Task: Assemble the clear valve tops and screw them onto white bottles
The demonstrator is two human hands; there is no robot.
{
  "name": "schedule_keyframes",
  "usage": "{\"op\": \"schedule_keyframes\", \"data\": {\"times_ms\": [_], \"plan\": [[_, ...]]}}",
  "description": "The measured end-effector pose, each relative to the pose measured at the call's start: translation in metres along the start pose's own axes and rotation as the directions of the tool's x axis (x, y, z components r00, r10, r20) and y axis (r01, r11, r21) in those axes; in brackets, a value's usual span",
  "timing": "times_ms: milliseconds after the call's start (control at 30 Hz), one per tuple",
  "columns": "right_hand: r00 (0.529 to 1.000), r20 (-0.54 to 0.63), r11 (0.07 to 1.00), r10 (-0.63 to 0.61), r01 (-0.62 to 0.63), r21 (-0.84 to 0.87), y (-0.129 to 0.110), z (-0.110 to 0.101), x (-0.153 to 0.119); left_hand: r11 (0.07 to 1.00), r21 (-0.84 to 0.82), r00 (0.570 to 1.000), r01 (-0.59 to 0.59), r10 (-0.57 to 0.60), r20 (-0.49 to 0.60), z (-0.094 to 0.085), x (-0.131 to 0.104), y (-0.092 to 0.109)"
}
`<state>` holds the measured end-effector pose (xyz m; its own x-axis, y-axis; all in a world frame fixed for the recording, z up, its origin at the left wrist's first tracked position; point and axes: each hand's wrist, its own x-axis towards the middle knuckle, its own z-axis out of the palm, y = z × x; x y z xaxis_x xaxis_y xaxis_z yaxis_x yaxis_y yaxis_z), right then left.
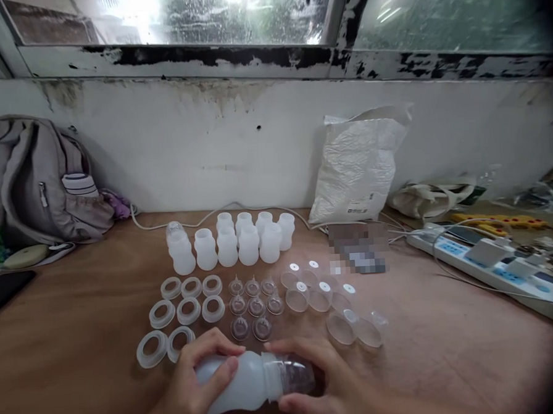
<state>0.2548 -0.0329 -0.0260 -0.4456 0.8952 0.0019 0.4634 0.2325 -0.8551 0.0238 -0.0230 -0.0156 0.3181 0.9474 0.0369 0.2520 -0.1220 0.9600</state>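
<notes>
A milky white baby bottle (239, 382) lies sideways in the air near the table's front edge. My left hand (197, 378) wraps around its body. At the other end, the fingers of my right hand (327, 377) close around the transparent cap (297, 374), which sits over the bottle's collar. Just beyond my hands are several ring collars (178, 342) to the left, transparent nipples (262, 328) in the middle, and transparent caps with white round tops (342, 327) to the right. Whether a nipple is inside the held cap cannot be made out.
Several white bottles (248, 245) stand in rows at the back, with a capped one (180, 249) at their left end. A white plastic bag (360, 165) leans on the wall. A power strip (493, 270) lies right, a backpack (38, 182) and dark phone (7, 292) left.
</notes>
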Motion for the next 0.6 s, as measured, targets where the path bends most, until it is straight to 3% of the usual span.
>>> {"op": "schedule_keyframes", "data": {"times_ms": [133,333,600], "plan": [[0.998,0.014,0.996,0.057,-0.058,0.066,0.008,0.002,-0.003,1.000,-0.005,0.996,-0.016,0.015,-0.087,0.001,-0.002,0.001],[0.997,0.066,0.989,-0.035,0.025,0.148,0.001,0.007,-0.005,0.999,-0.033,0.992,-0.002,-0.003,-0.129,0.003,-0.008,0.000],[0.999,0.007,0.990,-0.051,0.049,0.134,0.000,0.013,-0.001,0.994,-0.105,0.982,-0.043,0.022,-0.189,0.006,-0.011,-0.002]]}}
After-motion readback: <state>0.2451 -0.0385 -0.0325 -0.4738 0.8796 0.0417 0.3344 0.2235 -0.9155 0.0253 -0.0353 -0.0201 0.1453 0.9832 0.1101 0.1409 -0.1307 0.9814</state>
